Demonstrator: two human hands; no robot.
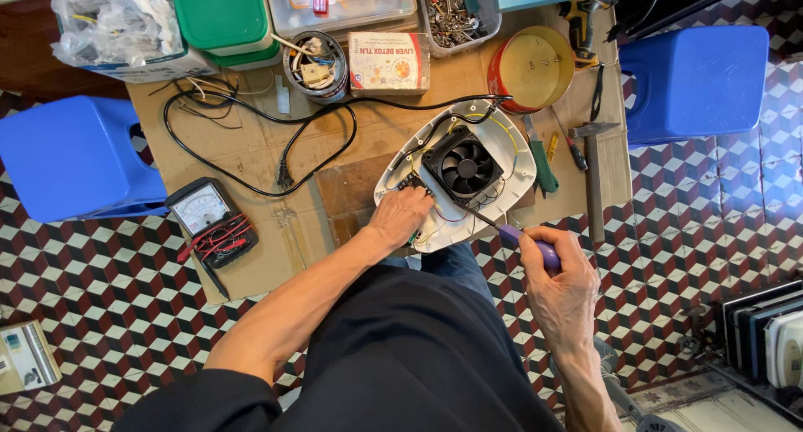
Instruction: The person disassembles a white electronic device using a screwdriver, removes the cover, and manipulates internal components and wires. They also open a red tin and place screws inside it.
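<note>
A white oval appliance shell (512,152) lies open on a low cardboard-covered table (251,139), with a black square fan (462,164) and thin coloured wires inside. My left hand (401,217) rests on the shell's near left edge, fingers pressing at a small black part beside the fan. My right hand (559,277) grips a screwdriver with a purple handle (529,244); its dark shaft slants up and left into the shell below the fan. A black power cord (293,148) loops from the shell across the table.
A black multimeter (209,219) with red leads lies at the table's left front. Boxes, a tin of parts, a tray of screws and a red round tin line the back. A hammer (592,173) and screwdrivers lie right. Blue plastic stools (694,76) stand on both sides.
</note>
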